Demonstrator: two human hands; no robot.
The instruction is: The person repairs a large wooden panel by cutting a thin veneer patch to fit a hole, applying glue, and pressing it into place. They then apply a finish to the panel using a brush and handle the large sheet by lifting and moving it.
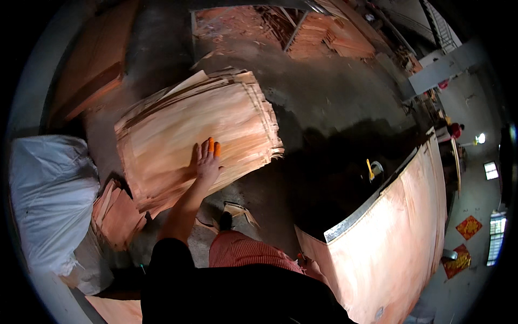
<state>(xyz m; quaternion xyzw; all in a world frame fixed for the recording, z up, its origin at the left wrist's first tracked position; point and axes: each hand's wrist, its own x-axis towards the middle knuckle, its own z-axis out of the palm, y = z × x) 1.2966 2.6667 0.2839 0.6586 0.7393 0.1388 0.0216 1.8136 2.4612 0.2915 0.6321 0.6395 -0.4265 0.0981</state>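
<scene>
My left hand (207, 160) reaches forward over a stack of thin wood veneer sheets (172, 140), its fingers stretched out on or just above the top sheet. Orange covers (214, 147) sit on two of its fingertips. The stack has ragged, uneven edges and lies at a slant on the floor. Only a small part of my right hand (305, 263) shows, low beside the near corner of a large pale veneer sheet (388, 237) on the right. Its fingers are mostly hidden, so I cannot make out whether it grips that sheet.
A white sack (51, 200) stands at the left, with broken veneer pieces (117, 216) beside it. Long boards (94, 65) lie at the far left. A bucket with a yellow-handled brush (372, 170) stands beyond the right sheet. More veneer (334, 40) is piled at the back.
</scene>
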